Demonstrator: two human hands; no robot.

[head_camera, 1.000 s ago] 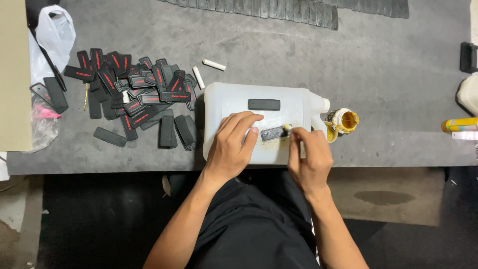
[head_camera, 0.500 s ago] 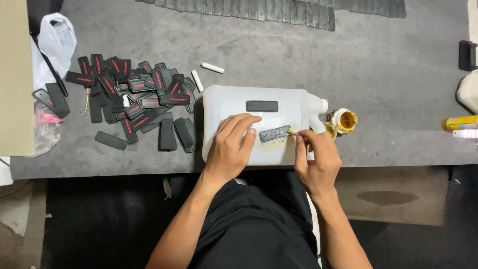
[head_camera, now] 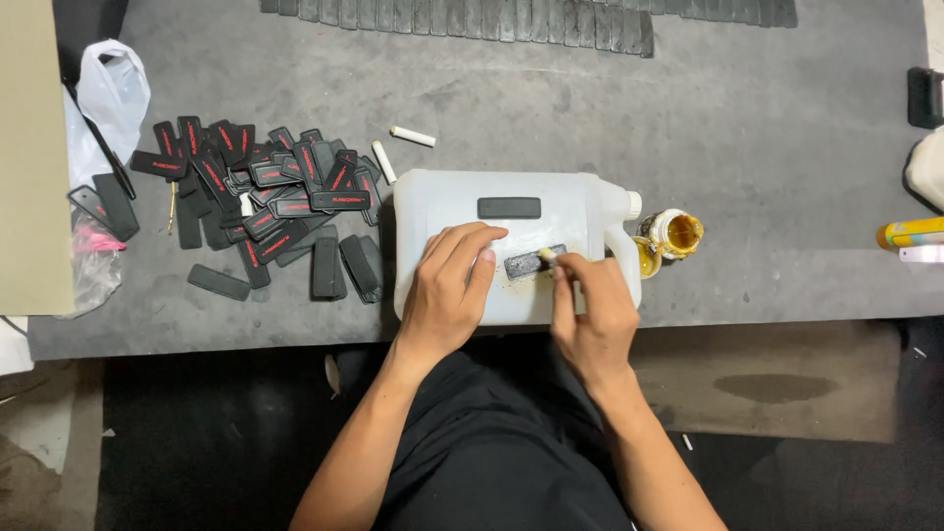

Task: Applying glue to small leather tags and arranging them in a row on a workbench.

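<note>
A white plastic jug (head_camera: pixel 433 206) lies on its side at the near edge of the grey table. Two small black rubber patches rest on it: one (head_camera: pixel 508 207) near the top, another (head_camera: pixel 531 262) lower down. My left hand (head_camera: pixel 450 287) lies flat on the jug, its fingertips pinning the left end of the lower patch. My right hand (head_camera: pixel 590 315) grips a small brush (head_camera: pixel 547 255) whose tip touches that patch's right end.
A pile of several black patches with red marks (head_camera: pixel 261 197) lies left of the jug. An open jar of yellow glue (head_camera: pixel 675 234) stands by the jug's cap. Two white sticks (head_camera: pixel 411 136), a plastic bag (head_camera: pixel 113 88) and a row of black strips (head_camera: pixel 462 18) also sit on the table.
My right hand has shifted left with the brush, from the patch's right side onto its end. My left hand has stayed on the jug.
</note>
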